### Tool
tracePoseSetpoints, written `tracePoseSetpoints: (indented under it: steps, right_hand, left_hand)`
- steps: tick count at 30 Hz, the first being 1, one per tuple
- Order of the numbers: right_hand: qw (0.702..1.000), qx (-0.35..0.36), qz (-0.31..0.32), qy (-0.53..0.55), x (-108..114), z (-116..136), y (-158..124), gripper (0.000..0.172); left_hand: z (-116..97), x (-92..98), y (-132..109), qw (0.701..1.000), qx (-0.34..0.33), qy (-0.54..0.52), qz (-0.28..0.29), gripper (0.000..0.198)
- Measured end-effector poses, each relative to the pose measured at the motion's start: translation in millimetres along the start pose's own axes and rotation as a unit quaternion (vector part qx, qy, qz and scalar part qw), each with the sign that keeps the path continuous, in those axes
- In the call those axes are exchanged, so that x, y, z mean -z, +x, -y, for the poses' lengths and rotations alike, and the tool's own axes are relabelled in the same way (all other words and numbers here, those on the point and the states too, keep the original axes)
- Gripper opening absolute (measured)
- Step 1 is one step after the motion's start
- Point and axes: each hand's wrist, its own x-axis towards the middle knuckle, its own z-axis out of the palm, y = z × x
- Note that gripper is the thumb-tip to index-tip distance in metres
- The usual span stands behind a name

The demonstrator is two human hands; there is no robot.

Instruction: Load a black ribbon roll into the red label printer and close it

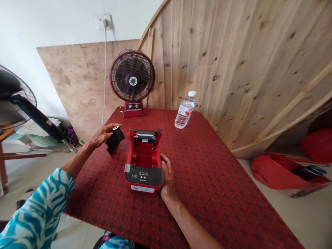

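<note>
Turquoise-and-white sleeve (38,207) at the lower left of the frame, very near to the camera, with bare right forearm (189,221) at the bottom, right of the middle. Also at the bottom edge, a little patterned clothing (116,242) in similar colours.

At the middle of the frame, resting on a red patterned tablecloth (212,180): a red-and-black printer (144,173), with its lid (145,133) raised at the far end. Inside, to be seen a red compartment (144,157); in front of it, a dark button panel (142,175), and on the near face a white label (142,188).

Against the right side of the printer, the right hand (168,178), with fingers curved and rather close together along the wall; not possible to tell how firmly pressed, or where exactly the thumb.

Left of the printer and apart from it, the left hand (102,136), pinching a black roll (115,140) with white core at its upper end. Fingers stretched over the far side of the roll, close together; roll tilted, with its top toward the right.

Farther back on the table, right of the middle, a clear bottle (184,112) with white cap. Upper left of the middle, at the far table edge, a dark red table fan (132,81). Behind, wooden planks (220,69), and a wall socket (103,22) at the upper left. At the left edge, a black standing fan (38,116); at the lower right, a red bag-like object (272,173) on the floor.
</note>
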Motion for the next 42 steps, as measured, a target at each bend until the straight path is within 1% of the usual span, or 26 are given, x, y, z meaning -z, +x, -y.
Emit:
tracePoseSetpoints:
  steps: [1,2,3,4,5,7,8,11,14,15,17,19,20,22,24,26,28,30,31,33,38,40,42]
  right_hand:
    - [1.0,0.001,-0.003,0.0,-0.5,-0.1,0.4,0.045]
    - [1.0,0.002,-0.006,0.0,-0.8,-0.2,0.9,0.046]
    - [1.0,0.001,-0.007,0.0,-1.1,-0.2,1.3,0.046]
    - [1.0,-0.001,-0.006,0.002,-1.3,-0.3,1.7,0.046]
    - [1.0,-0.002,-0.003,0.007,-1.5,-0.5,2.1,0.046]
    - [1.0,-0.002,0.002,0.017,-1.5,-0.9,2.6,0.047]
    - [1.0,0.0,0.003,0.02,-1.5,-1.1,2.8,0.047]
    - [1.0,0.017,-0.003,0.011,-1.0,-1.6,2.5,0.045]
    - [1.0,0.031,-0.002,0.001,-1.3,-1.1,1.4,0.043]
    - [0.999,0.033,-0.003,0.0,-1.6,-0.8,1.0,0.043]
    - [0.999,0.038,-0.003,-0.001,-2.7,0.1,0.5,0.042]
    - [0.999,0.044,-0.005,-0.002,-3.9,1.1,0.4,0.042]
    - [0.999,0.045,-0.006,-0.002,-4.5,1.7,0.4,0.041]
    - [0.999,0.045,-0.009,-0.003,-5.4,2.9,0.4,0.041]
    - [0.999,0.042,-0.012,-0.002,-5.9,4.0,0.4,0.041]
    - [0.999,0.042,-0.015,-0.001,-6.1,4.9,0.4,0.04]
    - [0.999,0.047,-0.015,0.0,-6.3,5.3,0.4,0.04]
    - [0.999,0.049,-0.014,0.003,-6.6,5.6,0.4,0.039]
    - [0.999,0.049,-0.013,0.005,-6.8,5.8,0.4,0.039]
    - [0.999,0.048,-0.014,0.007,-7.2,6.3,0.3,0.038]
    - [0.999,0.039,-0.013,0.004,-7.0,7.6,0.2,0.037]
    - [0.999,0.038,-0.013,0.004,-6.7,7.3,0.5,0.037]
    - [0.999,0.037,-0.013,0.005,-6.7,6.6,0.7,0.037]
  left_hand:
    - [-3.0,2.2,-9.9,0.998,-0.002,-0.068,-0.001,0.066]
    - [-5.7,2.7,-19.2,0.989,-0.002,-0.148,-0.004,0.066]
    - [-7.8,1.4,-27.7,0.974,-0.001,-0.226,-0.008,0.064]
    - [-9.3,-1.6,-35.3,0.958,0.001,-0.287,-0.012,0.059]
    - [-10.3,-6.1,-41.8,0.946,0.002,-0.324,-0.018,0.052]
    - [-11.3,-18.0,-51.5,0.935,0.0,-0.354,-0.028,0.038]
    - [-11.9,-24.7,-54.8,0.932,-0.002,-0.361,-0.031,0.034]
    - [-19.0,-43.6,-59.4,0.921,0.02,-0.389,-0.033,0.031]
    - [-38.9,-57.1,-60.6,0.917,0.055,-0.395,-0.005,0.029]
    - [-48.1,-60.5,-60.7,0.923,0.06,-0.379,0.013,0.031]
    - [-67.5,-66.3,-59.6,0.949,0.052,-0.307,0.055,0.037]
    - [-83.9,-72.0,-55.8,0.98,0.024,-0.178,0.085,0.04]
    - [-89.7,-75.1,-52.6,0.99,0.004,-0.101,0.093,0.039]
    - [-96.1,-82.0,-44.3,0.993,-0.033,0.042,0.104,0.035]
    - [-97.2,-89.7,-35.0,0.976,-0.058,0.171,0.122,0.033]
    - [-96.6,-97.0,-26.5,0.947,-0.077,0.279,0.141,0.036]
    - [-96.7,-102.7,-19.8,0.912,-0.09,0.367,0.159,0.037]
    - [-98.3,-105.6,-15.0,0.883,-0.091,0.425,0.18,0.038]
    - [-99.5,-105.8,-13.4,0.873,-0.087,0.442,0.188,0.039]
    - [-101.7,-104.3,-11.4,0.864,-0.078,0.458,0.194,0.039]
    - [-103.9,-99.6,-11.0,0.865,-0.077,0.457,0.19,0.035]
    - [-103.5,-103.3,-10.1,0.861,-0.072,0.462,0.199,0.034]
    - [-102.1,-110.6,-7.3,0.849,-0.054,0.479,0.217,0.033]
